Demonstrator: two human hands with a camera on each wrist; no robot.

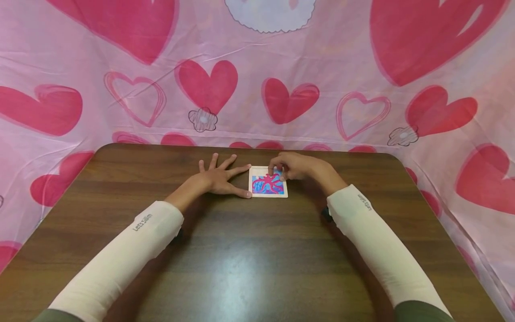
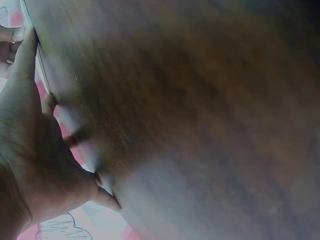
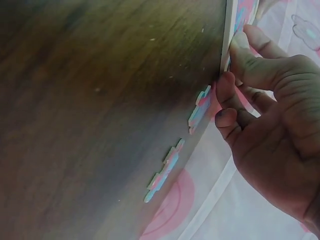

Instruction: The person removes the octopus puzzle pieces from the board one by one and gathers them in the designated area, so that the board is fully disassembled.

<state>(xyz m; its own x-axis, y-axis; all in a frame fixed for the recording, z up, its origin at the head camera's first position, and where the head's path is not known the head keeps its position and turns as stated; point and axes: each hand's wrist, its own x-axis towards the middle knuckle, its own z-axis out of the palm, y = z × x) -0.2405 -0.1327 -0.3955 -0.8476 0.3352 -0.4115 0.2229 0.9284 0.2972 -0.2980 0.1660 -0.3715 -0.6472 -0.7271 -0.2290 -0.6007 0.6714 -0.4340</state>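
A small square jigsaw puzzle [image 1: 267, 183] in a pale wooden frame lies near the far side of the table, showing a pink octopus on blue. Bare pale wood shows at its upper left. My left hand [image 1: 219, 179] is spread flat to the left, its thumb and index fingertips touching the frame's left edge. Above the upper right of the puzzle, my right hand [image 1: 295, 166] has bent fingers and pinches a puzzle piece, mostly hidden by the fingertips. Two loose puzzle pieces [image 3: 165, 170] lie beside the right hand in the right wrist view; in the head view they are hidden.
The brown wooden table [image 1: 241, 250] has rounded far corners. Behind it and at both sides hangs a pink cloth [image 1: 249, 53] printed with hearts. Light sleeves [image 1: 128, 250] cover both forearms.
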